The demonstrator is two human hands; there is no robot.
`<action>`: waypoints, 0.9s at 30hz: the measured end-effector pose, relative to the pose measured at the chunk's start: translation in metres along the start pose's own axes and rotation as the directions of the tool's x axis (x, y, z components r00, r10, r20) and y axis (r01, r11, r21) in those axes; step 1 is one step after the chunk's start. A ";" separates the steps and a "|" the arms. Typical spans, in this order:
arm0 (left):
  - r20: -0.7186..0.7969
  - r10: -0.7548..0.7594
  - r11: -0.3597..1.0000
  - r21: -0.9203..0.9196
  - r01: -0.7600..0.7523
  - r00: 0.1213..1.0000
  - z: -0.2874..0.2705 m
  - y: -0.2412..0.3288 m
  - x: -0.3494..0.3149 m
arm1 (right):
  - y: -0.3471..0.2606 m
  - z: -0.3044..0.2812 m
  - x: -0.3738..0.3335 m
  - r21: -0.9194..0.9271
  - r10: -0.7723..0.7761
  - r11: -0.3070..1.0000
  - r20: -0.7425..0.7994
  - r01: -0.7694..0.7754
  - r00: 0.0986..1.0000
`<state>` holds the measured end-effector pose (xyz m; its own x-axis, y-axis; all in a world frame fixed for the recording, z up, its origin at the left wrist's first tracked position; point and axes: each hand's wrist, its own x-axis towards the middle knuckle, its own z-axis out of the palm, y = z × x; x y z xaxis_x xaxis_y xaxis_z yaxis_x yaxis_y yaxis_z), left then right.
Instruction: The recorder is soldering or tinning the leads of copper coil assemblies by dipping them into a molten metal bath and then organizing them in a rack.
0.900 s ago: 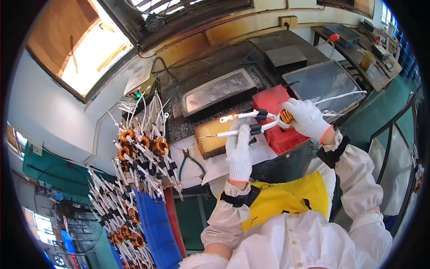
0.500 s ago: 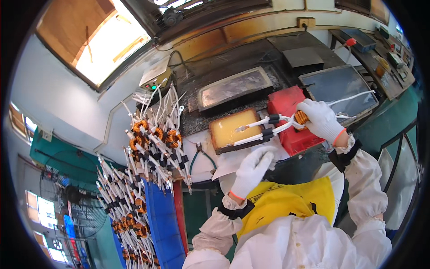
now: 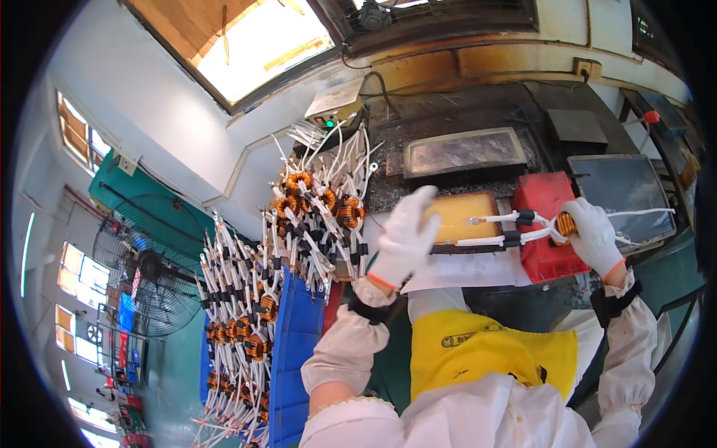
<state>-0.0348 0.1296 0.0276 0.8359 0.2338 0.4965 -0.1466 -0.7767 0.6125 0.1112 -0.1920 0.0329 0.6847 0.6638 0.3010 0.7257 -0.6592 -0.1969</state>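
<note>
My right hand (image 3: 597, 237), in a white glove, grips a copper-wound ring coil (image 3: 566, 225) over a red block-shaped stand (image 3: 547, 196). From the coil, white leads with black sleeves (image 3: 512, 238) stretch left across a tray with a yellow filling (image 3: 467, 214). Another white lead runs out to the right behind the hand. My left hand (image 3: 405, 237), also gloved, is raised left of that tray, with its fingers apart and holding nothing. A heap of similar ring coils (image 3: 300, 183) lies to its left. The left hand hides part of the bench.
A long rectangular pan with a silvery surface (image 3: 467, 154) stands behind the yellow-filled tray. White paper (image 3: 478, 272) lies along the bench front. A blue bin (image 3: 293, 366) beside more stacked coils is at lower left. A dark flat tray (image 3: 624, 190) sits at right.
My view has swung left, so the bench appears further right. My left hand has moved left and up from the paper, its fingers spreading. My right hand still grips the coil above the red stand.
</note>
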 end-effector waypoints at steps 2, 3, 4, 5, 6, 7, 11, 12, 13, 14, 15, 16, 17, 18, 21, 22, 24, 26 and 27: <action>-0.136 -0.237 0.970 -0.079 0.228 0.962 -0.023 -0.033 0.001 | -0.001 0.001 0.000 -0.022 0.041 0.999 -0.004 -0.041 0.999; -0.235 -0.243 0.968 0.009 0.252 0.941 -0.038 -0.052 0.002 | -0.001 0.001 0.001 -0.005 0.028 1.000 -0.021 -0.028 0.999; -0.292 -0.377 0.926 -0.095 0.366 0.879 -0.051 -0.070 0.002 | -0.002 0.002 0.001 0.027 -0.003 1.000 -0.015 0.003 1.000; -0.335 -0.454 0.886 -0.069 0.459 0.825 -0.068 -0.090 0.004 | -0.002 0.002 0.001 0.038 -0.013 0.999 -0.030 0.015 0.999; -0.405 -0.527 0.836 -0.092 0.540 0.747 -0.081 -0.109 0.003 | -0.001 0.003 0.001 0.027 0.012 1.000 -0.040 -0.011 0.999; -0.438 -0.535 0.841 -0.193 0.506 0.722 -0.092 -0.125 -0.002 | 0.000 0.003 0.002 0.027 -0.002 1.000 -0.048 0.003 0.999; -0.654 -0.468 0.723 0.103 0.683 0.594 -0.122 -0.180 -0.015 | 0.004 0.008 0.001 0.018 -0.004 1.000 -0.061 0.005 0.998; -0.666 -0.507 0.636 0.140 0.759 0.547 -0.128 -0.189 -0.017 | 0.005 0.009 0.001 0.041 -0.044 0.998 -0.072 0.047 0.996; -0.643 -0.528 0.626 0.146 0.766 0.555 -0.134 -0.195 -0.018 | 0.005 0.010 0.001 0.038 -0.035 0.999 -0.078 0.038 0.996; -0.667 -0.485 0.648 0.160 0.745 0.565 -0.138 -0.200 -0.017 | 0.004 0.011 0.000 0.012 0.014 1.000 -0.070 -0.013 0.997; -0.630 -0.494 0.697 0.125 0.706 0.599 -0.141 -0.203 -0.014 | 0.004 0.012 0.001 0.018 0.021 1.000 -0.062 -0.019 0.998; -0.573 -0.523 0.737 0.068 0.673 0.631 -0.142 -0.206 -0.010 | 0.004 0.012 0.001 0.040 -0.022 0.999 -0.076 0.025 0.997; -0.577 -0.528 0.734 0.058 0.676 0.623 -0.142 -0.208 -0.005 | 0.003 0.012 0.002 0.038 -0.008 0.999 -0.068 0.011 0.998; -0.596 -0.514 0.736 0.061 0.674 0.617 -0.143 -0.211 0.002 | 0.003 0.012 0.002 0.006 0.041 0.999 -0.055 -0.041 0.998; -0.387 -0.758 0.560 0.029 0.828 0.525 -0.146 -0.219 0.021 | 0.001 0.012 0.002 0.020 0.021 1.000 -0.088 -0.019 0.996; -0.390 -0.783 0.505 0.057 0.862 0.484 -0.146 -0.224 0.029 | 0.001 0.012 0.002 0.035 -0.002 0.999 -0.088 0.006 0.996; -0.413 -0.784 0.434 0.170 0.885 0.464 -0.143 -0.231 0.038 | 0.001 0.012 0.002 0.007 0.027 1.000 -0.085 -0.026 0.996; -0.430 -0.796 0.389 0.177 0.904 0.427 -0.140 -0.236 0.045 | 0.001 0.012 0.003 0.028 -0.007 1.000 -0.090 0.009 0.996; -0.475 -0.770 0.392 0.176 0.903 0.427 -0.140 -0.237 0.046 | 0.000 0.012 0.003 0.014 0.021 1.000 -0.083 -0.020 0.996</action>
<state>-0.0351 0.4065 -0.0091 0.2180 0.9754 0.0328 0.7903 -0.1961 0.5805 0.1142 -0.1862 0.0227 0.6920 0.6178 0.3734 0.7125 -0.6677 -0.2158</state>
